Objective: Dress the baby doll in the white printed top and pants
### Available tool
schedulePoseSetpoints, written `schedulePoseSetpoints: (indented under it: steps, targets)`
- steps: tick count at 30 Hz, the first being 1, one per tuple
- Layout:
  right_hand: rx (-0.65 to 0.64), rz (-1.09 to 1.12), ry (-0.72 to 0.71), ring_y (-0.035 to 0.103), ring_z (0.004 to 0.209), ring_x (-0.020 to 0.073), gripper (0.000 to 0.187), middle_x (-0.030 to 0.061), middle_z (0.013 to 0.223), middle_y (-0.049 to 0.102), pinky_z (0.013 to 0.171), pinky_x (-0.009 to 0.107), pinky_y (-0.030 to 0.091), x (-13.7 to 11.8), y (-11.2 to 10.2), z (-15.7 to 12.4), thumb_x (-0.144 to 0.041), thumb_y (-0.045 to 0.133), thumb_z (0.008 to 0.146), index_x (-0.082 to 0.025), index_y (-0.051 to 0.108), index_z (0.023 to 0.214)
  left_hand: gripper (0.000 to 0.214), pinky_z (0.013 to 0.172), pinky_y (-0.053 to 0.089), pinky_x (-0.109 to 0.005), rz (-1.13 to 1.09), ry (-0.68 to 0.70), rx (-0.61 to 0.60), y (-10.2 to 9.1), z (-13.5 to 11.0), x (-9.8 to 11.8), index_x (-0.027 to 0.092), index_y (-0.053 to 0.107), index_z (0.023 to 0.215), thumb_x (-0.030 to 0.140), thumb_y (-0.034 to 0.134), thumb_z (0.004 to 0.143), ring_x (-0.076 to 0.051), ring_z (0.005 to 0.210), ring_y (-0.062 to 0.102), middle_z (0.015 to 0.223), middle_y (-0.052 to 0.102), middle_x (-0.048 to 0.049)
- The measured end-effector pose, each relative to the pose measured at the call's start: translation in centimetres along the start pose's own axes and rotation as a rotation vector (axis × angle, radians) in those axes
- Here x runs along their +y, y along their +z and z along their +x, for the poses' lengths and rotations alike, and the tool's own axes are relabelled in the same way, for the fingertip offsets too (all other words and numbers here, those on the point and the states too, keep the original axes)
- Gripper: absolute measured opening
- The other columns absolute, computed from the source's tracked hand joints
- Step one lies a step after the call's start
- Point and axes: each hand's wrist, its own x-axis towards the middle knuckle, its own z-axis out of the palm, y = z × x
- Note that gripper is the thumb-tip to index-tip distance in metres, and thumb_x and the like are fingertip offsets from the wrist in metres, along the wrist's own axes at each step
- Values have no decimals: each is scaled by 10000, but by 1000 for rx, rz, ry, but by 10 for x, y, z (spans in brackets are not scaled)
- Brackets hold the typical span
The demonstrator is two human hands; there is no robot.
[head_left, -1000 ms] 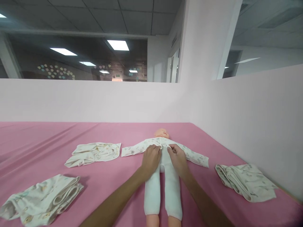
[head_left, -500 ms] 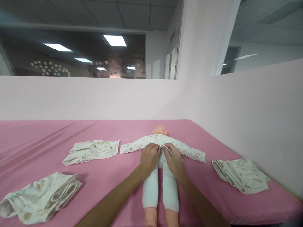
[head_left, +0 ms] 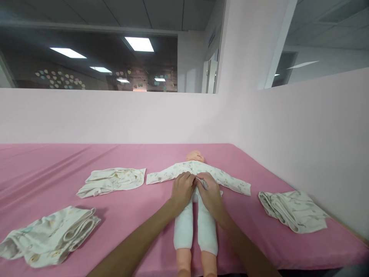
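A baby doll [head_left: 195,155] lies on its back, head away from me, arms spread in a white printed baby shirt [head_left: 184,167]. White pants [head_left: 183,227] cover its legs down to the shins, and the lower legs are bare. My left hand [head_left: 183,189] is at the doll's waist, its fingers closed on the front of the shirt. Right beside it, my right hand [head_left: 210,192] pinches the shirt's front edge between thumb and fingers. The fingertips of both hands nearly meet, and the exact spot they grip is partly covered.
A pink sheet [head_left: 129,227] covers the flat surface. Folded printed baby clothes lie on it: one piece [head_left: 113,181] left of the doll, another [head_left: 50,236] at the near left, a third [head_left: 294,211] at the right. A white wall [head_left: 115,117] with windows stands behind.
My right hand's fingers have shifted slightly left, closer to the left hand. The whole view has tilted a little; the doll and folded clothes have stayed in place.
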Motion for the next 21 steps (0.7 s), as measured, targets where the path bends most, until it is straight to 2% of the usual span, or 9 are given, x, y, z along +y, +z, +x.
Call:
schedulePoseSetpoints:
  steps: [7,13,17,21]
  targets:
    - [1,3,-35,585,964,200,180,52,1004,643,882,376,472,-4,-2,-1,-226,470,876,-221,646,912,158,638,335,-289,-24,2,-2,1,0,0,179,580,771,64,504,848,-166,725,495,781,604,-15]
    - [-28,-33,-45,589,1026,205,239,61,1078,648,943,376,467,-3,-2,-3,-212,476,847,-216,695,943,150,658,342,-287,-119,-109,-48,-1,2,1,179,582,769,93,490,849,-173,757,521,803,622,-30]
    - [-67,-47,-31,588,1060,206,331,56,1132,647,948,368,474,-1,-2,-5,-182,447,828,-232,723,1004,137,650,334,-278,-285,-195,-99,-8,6,1,184,546,709,119,493,817,-157,724,503,755,600,-14]
    - [-92,-79,-51,587,1085,212,400,51,1136,661,970,382,467,-1,-3,-5,-144,414,817,-238,734,1037,176,622,346,-252,-582,-258,-232,-21,11,-2,183,521,654,152,430,801,-131,669,482,690,569,5]
